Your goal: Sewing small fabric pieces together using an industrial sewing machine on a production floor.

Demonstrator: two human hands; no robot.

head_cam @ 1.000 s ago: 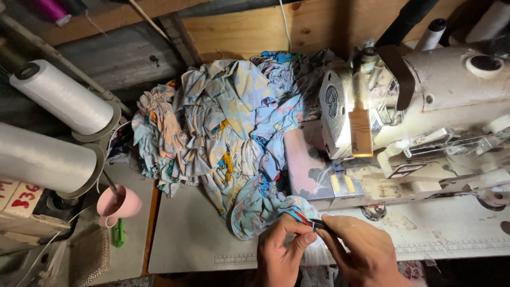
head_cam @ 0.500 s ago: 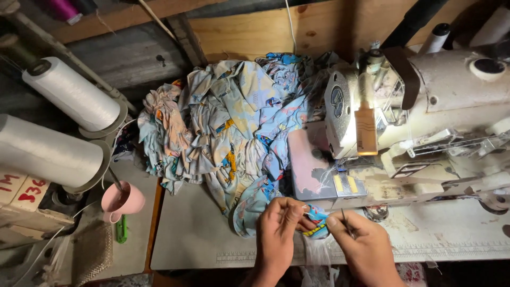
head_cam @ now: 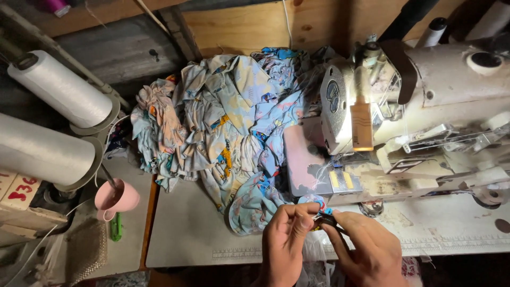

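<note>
My left hand pinches the near end of a light blue patterned fabric piece at the front of the sewing table. My right hand is closed around small dark thread snips, held against that pinched fabric end. A red-and-blue edge of the fabric shows just above my fingers. Both hands sit close together right in front of the sewing machine's bed.
A heap of printed blue fabric pieces fills the table's back. The cream sewing machine stands at right. Two big white thread cones and a pink cup are at left. The grey table has a ruler strip along the front edge.
Both hands rose slightly toward the machine and closed in on the fabric end; the right hand brought the snips up against it.
</note>
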